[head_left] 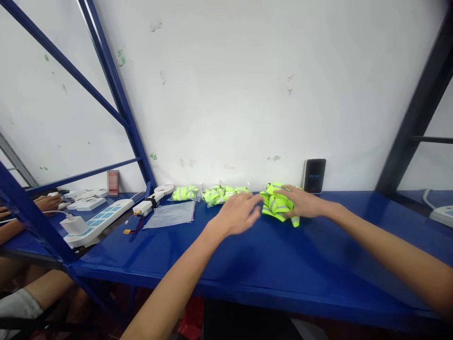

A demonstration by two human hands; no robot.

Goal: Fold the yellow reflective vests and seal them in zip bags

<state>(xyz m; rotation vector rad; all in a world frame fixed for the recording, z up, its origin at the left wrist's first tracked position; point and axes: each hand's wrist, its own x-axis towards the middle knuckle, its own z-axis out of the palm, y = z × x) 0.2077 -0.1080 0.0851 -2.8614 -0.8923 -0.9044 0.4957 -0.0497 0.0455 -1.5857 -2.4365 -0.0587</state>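
On the blue table a loose heap of neon-yellow reflective straps (278,205) with silver-grey stripes lies crumpled. My right hand (304,202) rests against its right side, fingers spread over the top and thumb lower down. To the left of the heap, my left hand (240,213) is held palm down with its fingers apart and nothing in them. Its fingertips come close to the heap; whether they touch cannot be made out. Behind the left hand sits a clear bag of the same neon material (215,193), and another such bag (186,193) is farther left.
A flat clear plastic bag (170,215) lies left, beside a white fan (164,190) and a battery pack with wires (143,208). A phone (314,175) leans on the wall. Past the blue frame post (123,104) are a power strip (102,219) and another person's hand (47,203).
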